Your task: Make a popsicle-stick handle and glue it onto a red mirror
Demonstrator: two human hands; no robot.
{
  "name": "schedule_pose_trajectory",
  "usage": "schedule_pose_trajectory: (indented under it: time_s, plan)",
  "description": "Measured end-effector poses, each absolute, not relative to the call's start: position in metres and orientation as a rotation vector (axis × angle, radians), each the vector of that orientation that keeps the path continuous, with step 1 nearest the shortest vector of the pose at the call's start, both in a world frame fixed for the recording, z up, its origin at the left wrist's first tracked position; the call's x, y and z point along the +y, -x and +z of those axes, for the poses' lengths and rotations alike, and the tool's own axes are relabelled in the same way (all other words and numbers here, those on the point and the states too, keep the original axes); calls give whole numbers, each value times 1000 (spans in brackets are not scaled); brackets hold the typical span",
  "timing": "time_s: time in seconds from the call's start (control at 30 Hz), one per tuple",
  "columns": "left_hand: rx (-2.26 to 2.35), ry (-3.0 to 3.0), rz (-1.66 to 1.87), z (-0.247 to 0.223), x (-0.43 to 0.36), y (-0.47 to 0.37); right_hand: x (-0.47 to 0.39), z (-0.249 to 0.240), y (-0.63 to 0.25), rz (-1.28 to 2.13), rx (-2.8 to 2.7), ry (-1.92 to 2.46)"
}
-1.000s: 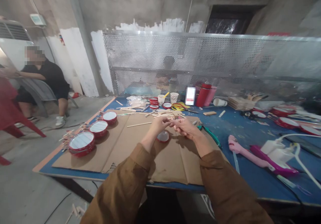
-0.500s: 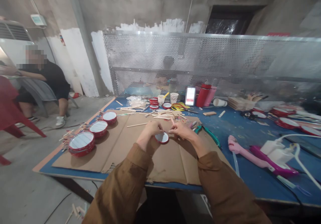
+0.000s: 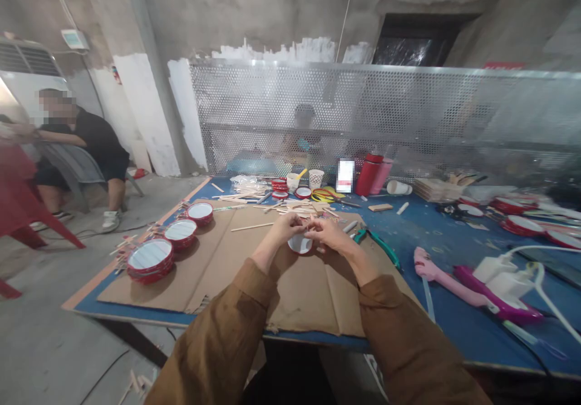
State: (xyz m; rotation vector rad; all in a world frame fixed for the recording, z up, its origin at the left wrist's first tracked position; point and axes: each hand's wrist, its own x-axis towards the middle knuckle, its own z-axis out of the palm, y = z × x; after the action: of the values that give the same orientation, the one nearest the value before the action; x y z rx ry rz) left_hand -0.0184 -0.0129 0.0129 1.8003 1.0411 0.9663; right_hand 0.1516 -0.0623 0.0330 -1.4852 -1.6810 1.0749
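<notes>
A small round drum-like piece (image 3: 300, 245) with a red rim and a pale top is over the cardboard sheet (image 3: 313, 290). At its far left edge, my left hand (image 3: 287, 230) has its fingers pinched together. My right hand (image 3: 333, 237) closes in from the right, fingertips bent and almost meeting the left ones above the far rim. Whatever is between the fingertips is too small and too covered to make out. Three larger red-rimmed pieces with pale tops, one of them the nearest drum (image 3: 149, 261), stand in a row on the left with wooden sticks at their sides.
Loose wooden sticks (image 3: 245, 198) lie beyond the hands. Green-handled pliers (image 3: 384, 249) rest to the right, near a pink glue gun (image 3: 454, 281) and white plugs (image 3: 503, 278). A phone (image 3: 345, 176), red bottle (image 3: 369, 175) and paper cups (image 3: 316, 178) stand behind. A person (image 3: 91, 138) sits at left.
My right hand's outstretched index finger has bent in, and its fingertips have come close to the left ones. My left hand and the small drum have shifted slightly right.
</notes>
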Motion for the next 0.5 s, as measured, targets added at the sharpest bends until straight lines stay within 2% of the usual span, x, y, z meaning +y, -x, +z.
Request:
schedule_pose_trajectory:
  time_s: [0.17,0.5]
  plan:
    - [897,-1704,994,12,-9,20,-67,37,-149,1124,-1669,1379]
    - [766,-1657,979,22,-7,28,-59,31,-143,963,-1742,1302]
